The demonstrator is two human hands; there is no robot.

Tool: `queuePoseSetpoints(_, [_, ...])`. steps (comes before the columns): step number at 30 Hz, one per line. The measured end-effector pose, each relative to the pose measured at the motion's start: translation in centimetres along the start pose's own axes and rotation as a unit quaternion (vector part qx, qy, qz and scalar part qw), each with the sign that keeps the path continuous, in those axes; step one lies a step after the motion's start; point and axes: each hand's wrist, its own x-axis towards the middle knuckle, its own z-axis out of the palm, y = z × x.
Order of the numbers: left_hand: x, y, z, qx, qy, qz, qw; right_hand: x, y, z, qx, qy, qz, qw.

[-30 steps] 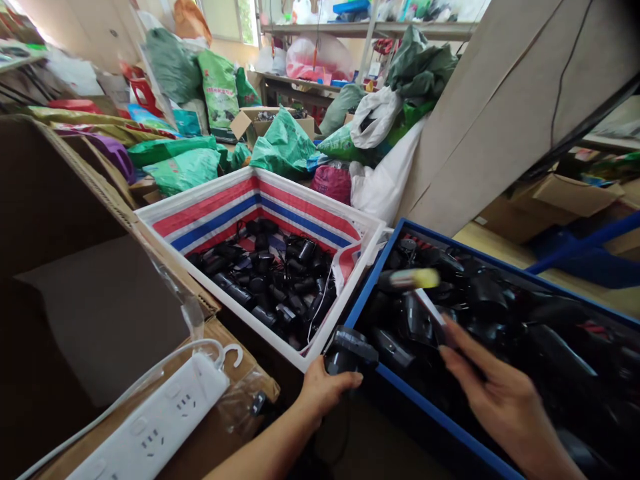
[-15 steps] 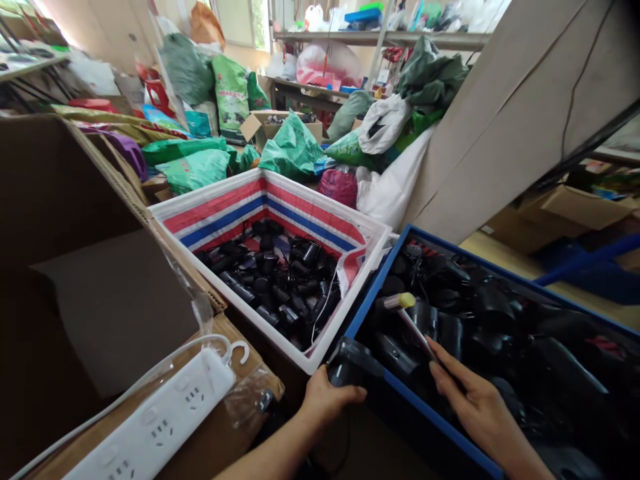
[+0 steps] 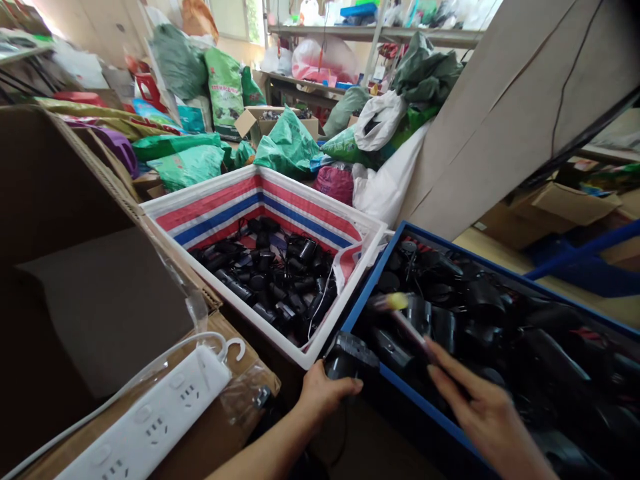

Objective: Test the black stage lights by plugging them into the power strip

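My left hand [image 3: 323, 393] is closed around a black plastic appliance [image 3: 350, 355], held between the white bin and the blue crate; its exact kind is unclear. A dark cord hangs below it. In my right hand [image 3: 475, 400] is a slim-handled brush [image 3: 407, 327], its handle pinched by the fingers. The brush's head, with a pale yellow end, is blurred and points toward the appliance without touching it. Under the right hand is the blue crate [image 3: 445, 427], filled with black plastic appliances [image 3: 445, 327].
Beyond my left hand stands a white bin [image 3: 295, 353] with a striped liner, holding small black devices [image 3: 270, 280] with cords. A white power strip [image 3: 155, 413] lies on cardboard at lower left, beside a large open box [image 3: 45, 200]. Sacks [image 3: 287, 143] crowd the floor behind.
The brush head has swung slightly left toward the appliance and is now blurred. My left hand keeps its hold on the appliance. The whole view has shifted slightly.
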Motion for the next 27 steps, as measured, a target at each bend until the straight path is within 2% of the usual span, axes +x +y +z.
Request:
queuePoseSetpoints(2, [-0.1, 0.0, 0.0, -0.003, -0.005, -0.002, 1.000, 0.1, -0.7, -0.7, -0.010, 0.132, 0.029, 0.991])
queuePoseSetpoints(3, [-0.1, -0.1, 0.0, -0.005, -0.006, -0.005, 1.000, -0.1, -0.7, -0.6, -0.015, 0.159, 0.030, 0.987])
queuePoseSetpoints(4, [0.0, -0.1, 0.0, -0.005, -0.006, -0.008, 1.000, -0.4, -0.3, -0.2, -0.013, 0.140, 0.018, 0.990])
queuePoseSetpoints(5, [0.0, -0.1, 0.0, -0.006, -0.005, -0.012, 1.000, -0.8, 0.2, 0.3, -0.008, 0.080, 0.002, 0.997])
queuePoseSetpoints(7, [0.1, -0.1, 0.0, -0.010, -0.002, -0.018, 1.000, -1.4, 1.6, 1.3, 0.003, -0.078, -0.018, 0.997])
queuePoseSetpoints(8, [0.2, 0.0, 0.0, -0.014, -0.001, -0.020, 1.000, -1.5, 2.2, 1.7, 0.002, -0.123, -0.003, 0.992])
queuePoseSetpoints(9, [0.2, 0.0, 0.0, -0.020, -0.004, -0.022, 1.000, -1.3, 2.7, 2.0, -0.002, -0.135, 0.025, 0.991])
queuePoseSetpoints(11, [0.2, 0.1, 0.0, -0.042, -0.015, -0.027, 0.999, -0.6, 3.1, 2.2, -0.007, -0.090, 0.085, 0.992])
queuePoseSetpoints(13, [-0.2, 0.3, -0.2, -0.075, -0.038, -0.036, 0.996, 0.6, 2.9, 2.7, 0.002, -0.058, 0.115, 0.992])
queuePoseSetpoints(16, [-1.6, 0.5, -1.1, -0.152, -0.093, -0.042, 0.983, 2.5, 2.6, 5.1, 0.011, -0.068, 0.113, 0.991])
queuePoseSetpoints(22, [-5.3, 0.6, -4.6, -0.296, -0.242, -0.028, 0.923, 5.6, 2.7, 13.0, -0.015, -0.105, 0.102, 0.989])
queuePoseSetpoints(24, [-6.3, 0.7, -5.8, -0.314, -0.292, -0.020, 0.903, 6.3, 2.5, 14.6, -0.031, -0.122, 0.101, 0.987])
queuePoseSetpoints(27, [-7.4, 0.7, -7.1, -0.338, -0.326, 0.013, 0.883, 7.1, 2.5, 15.4, -0.050, -0.156, 0.096, 0.982])
